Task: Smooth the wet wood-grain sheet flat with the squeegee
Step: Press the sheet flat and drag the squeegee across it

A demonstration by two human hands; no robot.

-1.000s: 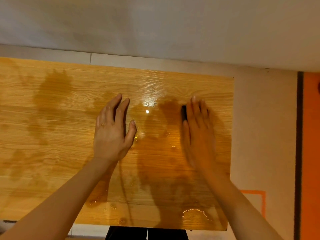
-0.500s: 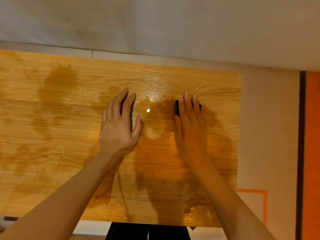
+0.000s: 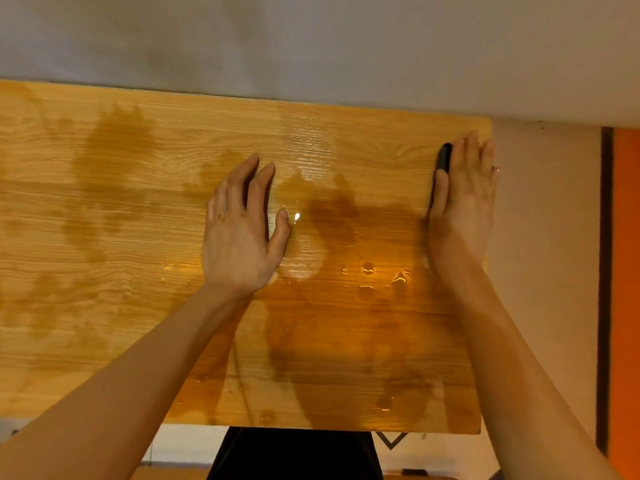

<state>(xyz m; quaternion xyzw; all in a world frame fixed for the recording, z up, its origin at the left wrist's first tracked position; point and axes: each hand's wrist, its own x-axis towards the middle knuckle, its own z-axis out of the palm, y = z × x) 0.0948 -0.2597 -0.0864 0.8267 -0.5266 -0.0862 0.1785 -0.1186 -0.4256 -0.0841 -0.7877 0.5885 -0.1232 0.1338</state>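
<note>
We see the wood-grain sheet (image 3: 138,209) lying flat and spread wide in front of us, right up against a pale wall (image 3: 311,39) at its far edge. It is wet: dark damp patches cover much of it, and small shiny drops (image 3: 369,268) sit between our two hands. The black squeegee (image 3: 443,157) is near the sheet's far right corner, just inside the right edge. Only a small dark bit of it peeks out, because our right hand (image 3: 462,206) lies on top of it with fingers straight and close together, pressing it down on the sheet. Our left hand (image 3: 240,230) rests flat on the middle of the sheet, fingers straight, thumb a little apart, holding nothing. To the right of the sheet we see a pale surface (image 3: 543,237), then a dark stripe (image 3: 605,271) and an orange strip (image 3: 627,271).
</note>
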